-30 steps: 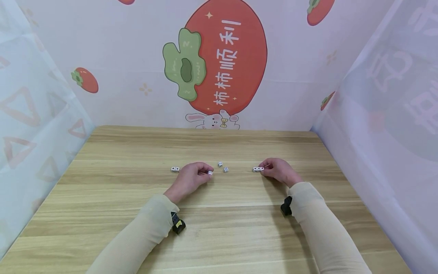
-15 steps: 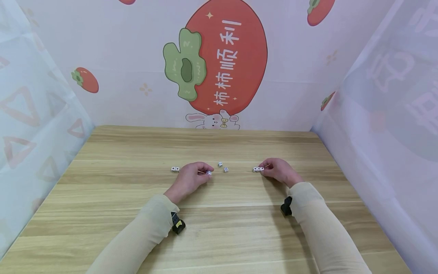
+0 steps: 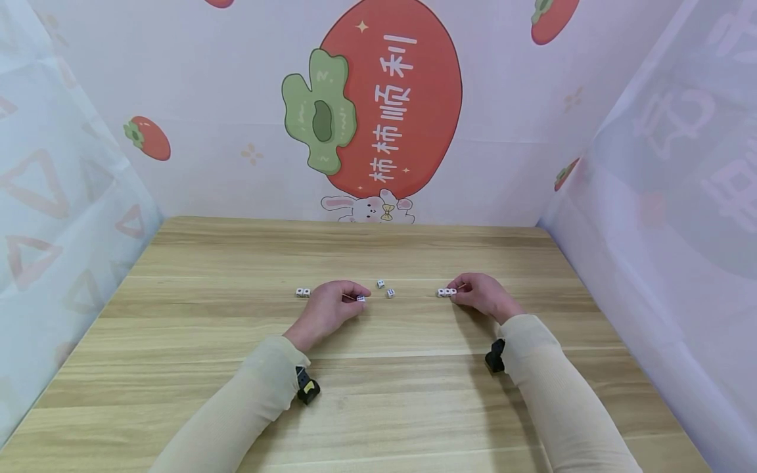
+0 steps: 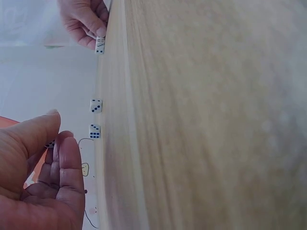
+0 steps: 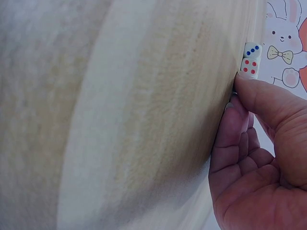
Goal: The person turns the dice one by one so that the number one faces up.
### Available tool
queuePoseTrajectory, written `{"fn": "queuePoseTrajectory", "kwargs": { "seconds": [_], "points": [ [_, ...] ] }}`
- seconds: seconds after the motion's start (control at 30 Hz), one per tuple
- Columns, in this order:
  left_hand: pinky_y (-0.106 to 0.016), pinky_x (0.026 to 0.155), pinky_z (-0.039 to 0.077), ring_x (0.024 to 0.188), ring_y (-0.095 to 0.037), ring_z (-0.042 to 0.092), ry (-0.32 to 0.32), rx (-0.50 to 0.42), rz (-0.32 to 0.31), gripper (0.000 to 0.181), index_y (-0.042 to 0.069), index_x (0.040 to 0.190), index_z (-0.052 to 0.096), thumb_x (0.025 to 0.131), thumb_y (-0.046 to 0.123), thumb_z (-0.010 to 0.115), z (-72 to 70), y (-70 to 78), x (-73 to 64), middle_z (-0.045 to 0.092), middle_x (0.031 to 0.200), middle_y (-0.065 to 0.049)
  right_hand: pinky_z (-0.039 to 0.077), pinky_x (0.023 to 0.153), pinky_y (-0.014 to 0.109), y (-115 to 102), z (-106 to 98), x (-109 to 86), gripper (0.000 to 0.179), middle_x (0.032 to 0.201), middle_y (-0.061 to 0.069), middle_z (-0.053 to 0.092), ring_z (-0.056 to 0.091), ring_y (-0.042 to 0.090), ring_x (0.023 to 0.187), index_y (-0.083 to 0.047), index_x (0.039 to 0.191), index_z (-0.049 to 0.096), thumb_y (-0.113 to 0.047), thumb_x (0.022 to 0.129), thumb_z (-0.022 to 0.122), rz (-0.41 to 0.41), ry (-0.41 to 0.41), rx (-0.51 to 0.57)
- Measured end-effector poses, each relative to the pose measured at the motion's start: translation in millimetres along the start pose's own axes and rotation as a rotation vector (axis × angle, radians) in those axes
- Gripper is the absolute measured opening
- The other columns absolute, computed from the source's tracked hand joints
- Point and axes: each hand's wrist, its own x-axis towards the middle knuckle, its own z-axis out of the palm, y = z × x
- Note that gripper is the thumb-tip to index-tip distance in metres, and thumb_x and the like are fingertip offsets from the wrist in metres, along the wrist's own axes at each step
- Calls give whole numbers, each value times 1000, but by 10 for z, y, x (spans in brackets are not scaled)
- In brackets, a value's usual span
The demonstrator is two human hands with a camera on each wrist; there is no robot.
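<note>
My left hand [image 3: 328, 309] pinches a small white die [image 3: 361, 299] between thumb and fingertips, just over the table. In the left wrist view that die is mostly hidden behind the fingers. Just beyond those fingertips lie two loose dice, one farther back [image 3: 380, 284] and one nearer [image 3: 390, 293]. My right hand [image 3: 485, 295] holds the right end of a short row of three dice [image 3: 441, 293] with thumb and fingers. In the right wrist view, the row's dice show blue pips [image 5: 252, 50] and red pips [image 5: 250, 66] beside the thumb tip.
To the left of my left hand, two dice [image 3: 303, 293] sit side by side on the wooden table [image 3: 378, 407]. A printed cloth backdrop [image 3: 225, 79] rises behind the table, with cloth side walls at left and right. Each wrist wears a black strapped device [image 3: 308, 387].
The die in my left hand has been turned between the fingers, so a different face with more pips now points up. My right hand and the other dice stay where they were.
</note>
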Motion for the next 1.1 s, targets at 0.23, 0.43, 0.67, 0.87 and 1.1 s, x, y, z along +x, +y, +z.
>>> {"fn": "queuePoseTrajectory", "kwargs": {
  "seconds": [0.23,0.43,0.67,0.87,1.1],
  "points": [
    [-30,75,56,87,-13,66,11,-20,-23,23,11,111,72,90,14,82,-6,6,-5,71,98,2,41,83,34,6,2,2,16,102,7,70,55,21,91,-9,112,74,-15,98,72,8,-3,3],
    [-30,73,57,86,-13,68,14,-24,-47,20,13,106,70,90,15,82,-7,18,-14,71,98,1,41,83,34,5,-4,0,16,102,7,70,56,21,90,-8,112,74,-15,98,72,10,-3,2],
    [-30,72,57,86,-14,69,15,-30,-43,20,12,108,71,91,14,81,-4,12,-7,72,100,1,41,83,34,9,5,4,16,103,8,70,55,21,91,-9,113,74,-15,98,72,16,-4,3],
    [-29,72,56,86,-13,69,25,-16,-26,19,11,107,72,90,12,81,2,-3,4,72,100,0,41,83,34,5,6,2,16,103,8,70,56,22,91,-9,113,74,-15,98,72,14,-1,-3],
    [-29,73,55,85,-15,65,28,-8,-19,18,9,107,73,90,11,80,1,3,1,70,98,0,42,83,34,11,3,9,16,102,7,70,56,21,91,-8,112,74,-15,98,72,4,1,-7]
  ]
}}
